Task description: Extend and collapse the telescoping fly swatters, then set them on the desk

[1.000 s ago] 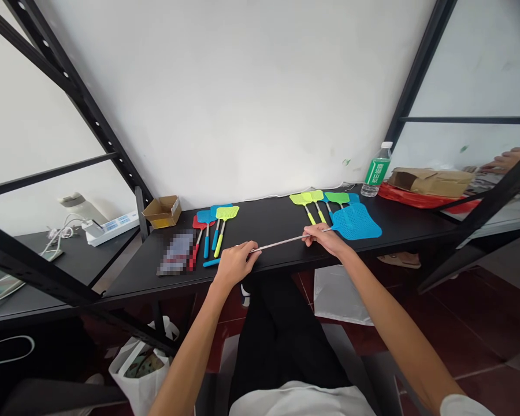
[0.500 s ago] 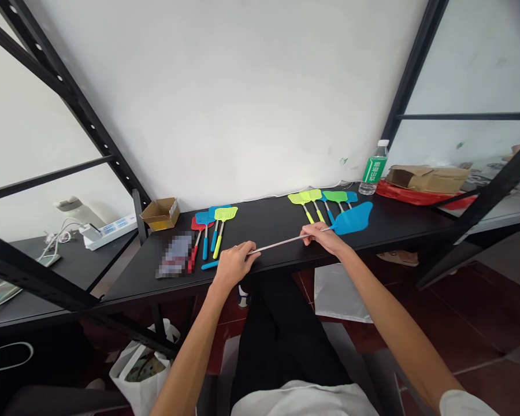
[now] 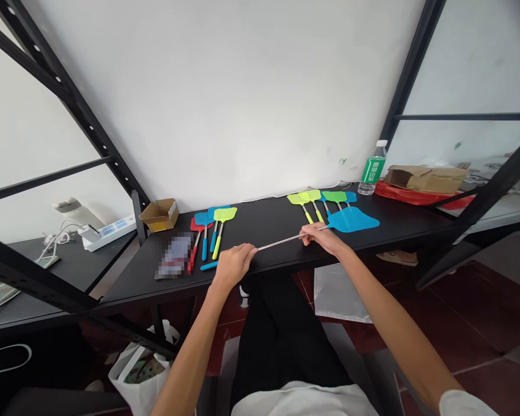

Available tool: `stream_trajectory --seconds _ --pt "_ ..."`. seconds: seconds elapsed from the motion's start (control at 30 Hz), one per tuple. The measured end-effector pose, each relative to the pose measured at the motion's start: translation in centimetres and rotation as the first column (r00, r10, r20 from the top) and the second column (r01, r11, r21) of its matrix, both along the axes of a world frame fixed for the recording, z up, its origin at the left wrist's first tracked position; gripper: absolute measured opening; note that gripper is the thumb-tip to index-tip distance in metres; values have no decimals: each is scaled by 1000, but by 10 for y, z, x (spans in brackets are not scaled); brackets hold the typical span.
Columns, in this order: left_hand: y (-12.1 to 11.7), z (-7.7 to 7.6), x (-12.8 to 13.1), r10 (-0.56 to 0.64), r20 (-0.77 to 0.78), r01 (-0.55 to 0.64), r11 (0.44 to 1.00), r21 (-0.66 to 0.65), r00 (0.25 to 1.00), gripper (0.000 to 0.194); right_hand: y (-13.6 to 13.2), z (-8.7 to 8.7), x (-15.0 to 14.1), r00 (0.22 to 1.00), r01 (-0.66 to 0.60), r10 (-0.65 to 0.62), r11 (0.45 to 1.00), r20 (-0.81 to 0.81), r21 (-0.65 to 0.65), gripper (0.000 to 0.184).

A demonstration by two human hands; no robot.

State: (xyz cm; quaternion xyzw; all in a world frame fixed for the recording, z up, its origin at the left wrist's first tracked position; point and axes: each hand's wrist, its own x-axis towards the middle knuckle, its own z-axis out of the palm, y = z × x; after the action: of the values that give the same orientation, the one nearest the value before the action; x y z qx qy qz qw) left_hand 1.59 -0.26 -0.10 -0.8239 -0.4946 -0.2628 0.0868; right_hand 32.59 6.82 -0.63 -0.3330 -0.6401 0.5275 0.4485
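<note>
A blue fly swatter (image 3: pixel 353 220) is stretched between the person's two hands along the front part of the black table (image 3: pixel 268 216), its perforated head out to the right and the end of its blue handle poking out to the left. The left hand (image 3: pixel 234 262) has its fingers closed over the handle end, where the grip meets the thin metal shaft; the right hand (image 3: pixel 320 237) has its fingers pinched shut on the shaft, just beside the head. Between the hands the shaft runs bare and slightly aslant, higher on the right (whether any of the swatter touches the tabletop, I cannot tell). Beyond the left hand lies a cluster of swatters: a red swatter (image 3: pixel 197 230), two blue ones with overlapping heads, and a yellow-green swatter (image 3: pixel 218 245) nearest the middle. Left of them is a flat item (image 3: pixel 173 254) blurred past recognition, and behind that stands a small open cardboard box (image 3: pixel 159 215). Past the right hand, a second cluster sits toward the wall (image 3: pixel 260 104), with two yellow-green swatters, a green swatter (image 3: pixel 335 197) and blue ones. A green-labelled water bottle (image 3: pixel 372 169) stands upright farther right, next to a red bag (image 3: pixel 409 194).
</note>
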Motion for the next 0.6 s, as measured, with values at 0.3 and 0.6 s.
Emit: stream_trajectory --seconds 0.3,0.6 --pt "1 -2 -1 -21 98 18 999 33 995 26 1 0 1 1000 -26 26 1000 -2 -1 40" --pt "2 -3 -2 -4 14 3 998 59 1000 22 3 -2 1 1000 -27 27 1000 -7 5 39"
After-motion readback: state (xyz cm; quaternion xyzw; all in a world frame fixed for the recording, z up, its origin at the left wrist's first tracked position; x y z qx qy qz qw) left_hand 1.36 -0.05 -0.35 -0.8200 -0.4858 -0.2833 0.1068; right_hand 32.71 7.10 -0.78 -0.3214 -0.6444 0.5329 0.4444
